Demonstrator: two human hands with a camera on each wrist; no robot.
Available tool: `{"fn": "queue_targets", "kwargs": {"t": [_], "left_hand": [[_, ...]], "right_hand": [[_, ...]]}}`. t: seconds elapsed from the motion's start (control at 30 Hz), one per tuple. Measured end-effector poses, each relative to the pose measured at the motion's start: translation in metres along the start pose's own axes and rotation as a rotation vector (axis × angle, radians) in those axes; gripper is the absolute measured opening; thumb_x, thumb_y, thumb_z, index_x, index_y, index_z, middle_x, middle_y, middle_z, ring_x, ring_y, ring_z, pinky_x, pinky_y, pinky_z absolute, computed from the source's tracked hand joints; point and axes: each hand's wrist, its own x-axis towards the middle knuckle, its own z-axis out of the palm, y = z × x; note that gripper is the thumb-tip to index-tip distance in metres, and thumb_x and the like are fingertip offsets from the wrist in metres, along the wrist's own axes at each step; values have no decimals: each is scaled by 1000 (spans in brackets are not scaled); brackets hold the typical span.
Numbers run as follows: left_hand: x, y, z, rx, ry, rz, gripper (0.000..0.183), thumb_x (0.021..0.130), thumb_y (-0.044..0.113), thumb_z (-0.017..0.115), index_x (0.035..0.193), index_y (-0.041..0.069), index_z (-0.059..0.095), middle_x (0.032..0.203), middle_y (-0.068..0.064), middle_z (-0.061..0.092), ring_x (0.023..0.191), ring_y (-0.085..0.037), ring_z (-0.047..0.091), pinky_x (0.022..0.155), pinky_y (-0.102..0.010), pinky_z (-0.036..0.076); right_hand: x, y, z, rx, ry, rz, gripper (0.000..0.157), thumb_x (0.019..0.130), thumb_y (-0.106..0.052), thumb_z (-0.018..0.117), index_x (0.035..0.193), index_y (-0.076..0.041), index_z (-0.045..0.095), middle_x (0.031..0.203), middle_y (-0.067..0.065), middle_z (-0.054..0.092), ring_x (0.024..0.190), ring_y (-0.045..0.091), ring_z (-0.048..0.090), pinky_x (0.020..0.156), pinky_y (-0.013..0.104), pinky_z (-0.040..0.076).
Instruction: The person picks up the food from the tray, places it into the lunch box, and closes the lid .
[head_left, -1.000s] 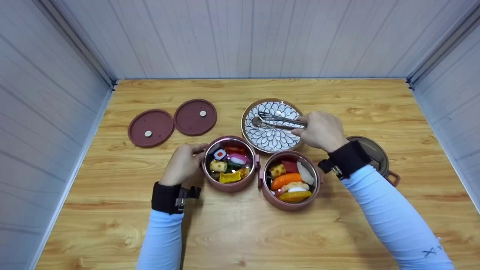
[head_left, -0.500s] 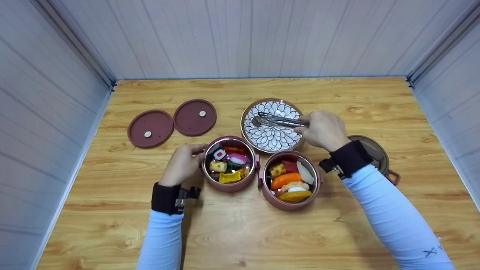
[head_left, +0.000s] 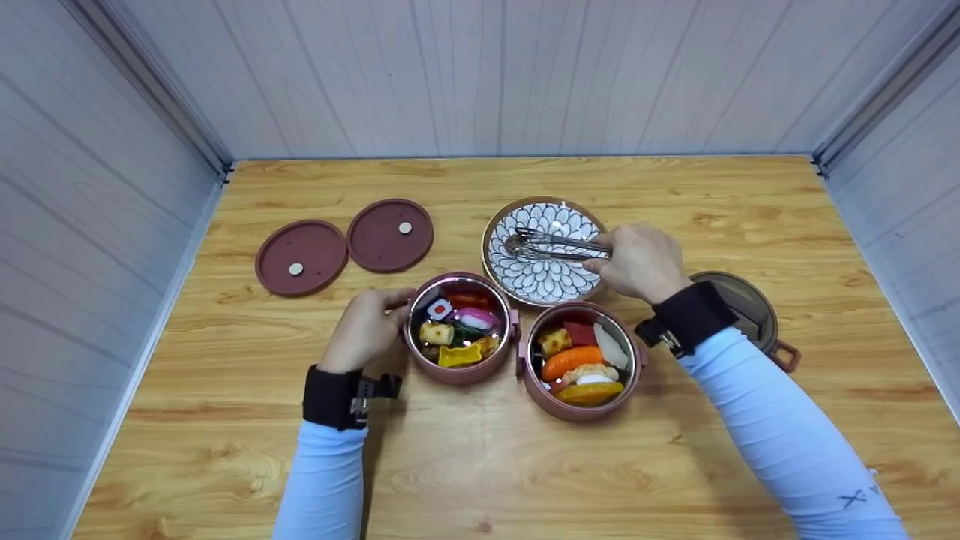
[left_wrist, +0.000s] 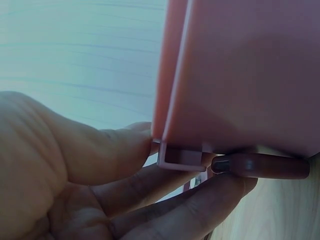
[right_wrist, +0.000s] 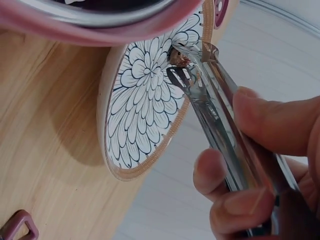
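Note:
My right hand (head_left: 645, 259) grips metal tongs (head_left: 566, 241) over a bowl-shaped plate (head_left: 547, 283) with a petal pattern. In the right wrist view, the tongs' tips are apart around a small brown piece (right_wrist: 178, 58). My left hand (head_left: 364, 330) holds the left side of a pink round food container (head_left: 459, 373). The left wrist view has its thumb at the rim and fingers around the side clasp (left_wrist: 182, 159). Toy foods fill this container, among them a sushi roll (head_left: 439, 308) and a yellow piece (head_left: 460, 355).
A second pink container (head_left: 576, 410) with an orange toy shrimp-like piece (head_left: 572, 363) stands close to the first. Two maroon lids (head_left: 315, 262) (head_left: 386, 247) lie at the back left. A brown lid with a handle (head_left: 739, 296) lies partly behind my right wrist.
The tongs' arms came closer together half a second ago and are now apart again. My right hand shifted slightly left. My left hand and both containers have stayed put.

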Motion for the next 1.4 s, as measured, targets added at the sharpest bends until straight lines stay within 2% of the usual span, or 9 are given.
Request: {"fn": "queue_targets", "kwargs": {"t": [0.17, 0.3, 0.47, 0.57, 0.73, 0.8, 1.1, 1.23, 1.4], "left_hand": [[0, 0, -1, 2, 4, 8, 32, 99, 9, 59, 129, 2, 65, 123, -14, 67, 102, -22, 62, 83, -36, 51], [-1, 1, -1, 7, 11, 10, 31, 99, 9, 59, 129, 2, 65, 122, -13, 67, 99, -22, 62, 79, -35, 50], [0, -1, 0, 10, 15, 25, 31, 99, 8, 59, 129, 1, 65, 121, -13, 68, 98, -22, 62, 78, -33, 49], [-1, -1, 0, 7, 11, 30, 32, 99, 6, 58, 129, 0, 65, 122, -15, 67, 98, -22, 61, 77, -32, 49], [0, 0, 0, 1, 9, 25, 31, 99, 5, 58, 129, -1, 65, 121, -15, 67, 94, -22, 62, 73, -30, 49], [0, 0, 0, 2, 12, 27, 31, 99, 5, 58, 128, 0, 65, 120, -15, 68, 93, -22, 62, 72, -30, 49], [1, -1, 1, 8, 13, 38, 31, 98, 4, 58, 128, 0, 65, 120, -16, 68, 97, -23, 63, 78, -34, 50], [1, -1, 1, 8, 18, 45, 31, 98, 4, 59, 127, 0, 66, 120, -16, 68, 99, -23, 63, 80, -36, 50], [0, 0, 0, -4, 12, 25, 31, 98, 5, 58, 128, 0, 65, 123, -15, 67, 104, -23, 61, 86, -37, 51]], "right_hand": [[-3, 0, -3, -7, 2, -1, 50, 89, -41, 71, 133, -18, 64, 139, 16, 56, 103, 37, 61, 70, 41, 49], [-8, 0, -9, 11, 1, -1, 50, 89, -42, 71, 133, -19, 64, 132, 15, 62, 102, 35, 61, 70, 41, 48], [-21, -3, -23, 24, 8, -17, 50, 90, -46, 69, 134, -21, 64, 130, 15, 63, 77, 28, 61, 58, 36, 43], [-32, -7, -34, 19, 6, -62, 49, 91, -47, 68, 133, -21, 64, 127, 16, 65, 58, 21, 51, 51, 33, 38], [-51, -17, -50, 21, -5, -197, 45, 89, -42, 72, 126, -18, 70, 94, 13, 73, 46, 15, 43, 44, 31, 32], [-58, -22, -53, 5, -20, -251, 43, 88, -42, 74, 124, -18, 71, 81, 9, 72, 45, 14, 43, 43, 30, 32], [-72, -48, -55, -139, -65, -405, 41, 84, -36, 78, 122, -20, 72, 102, 8, 74, 66, 16, 59, 53, 34, 45], [-74, -57, -57, -196, -64, -418, 37, 84, -35, 78, 117, -19, 75, 84, 5, 72, 66, 17, 60, 53, 37, 48], [-75, -64, -61, -219, -38, -419, 28, 83, -34, 79, 103, -16, 79, 64, -2, 59, 62, 18, 60, 51, 39, 48]]}}
